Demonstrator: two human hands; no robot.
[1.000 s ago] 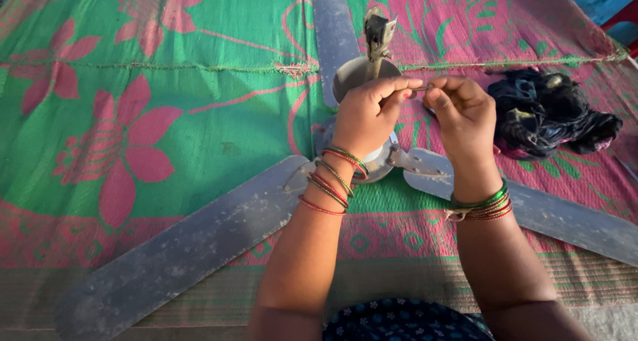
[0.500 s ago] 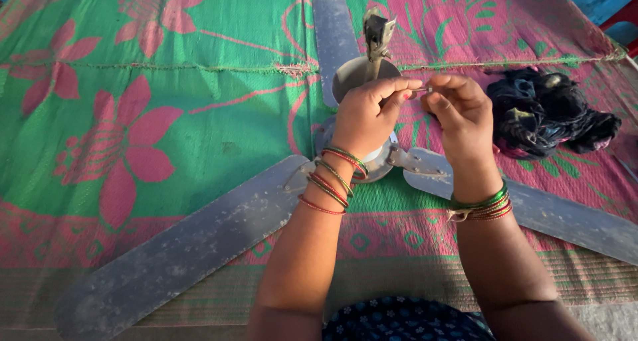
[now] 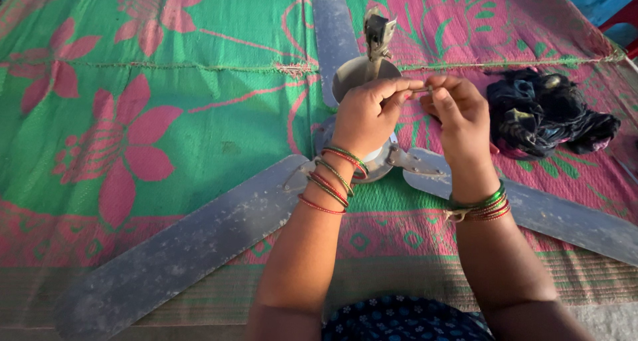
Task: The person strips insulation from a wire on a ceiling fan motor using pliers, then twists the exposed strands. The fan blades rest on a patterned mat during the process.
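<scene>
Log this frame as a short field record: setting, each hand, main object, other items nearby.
Setting: woven floor mat, green and pink with flower pattern
Main object: dusty grey ceiling fan lying on the mat, three blades spread, rod pointing up
Left hand: above the fan hub, fingertips pinching a small thin piece
Right hand: fingertips meeting the left hand's at the same piece; what the piece is cannot be told
Wrists: red and green bangles on both
Nearby: dark crumpled cloth to the right of the hands
</scene>
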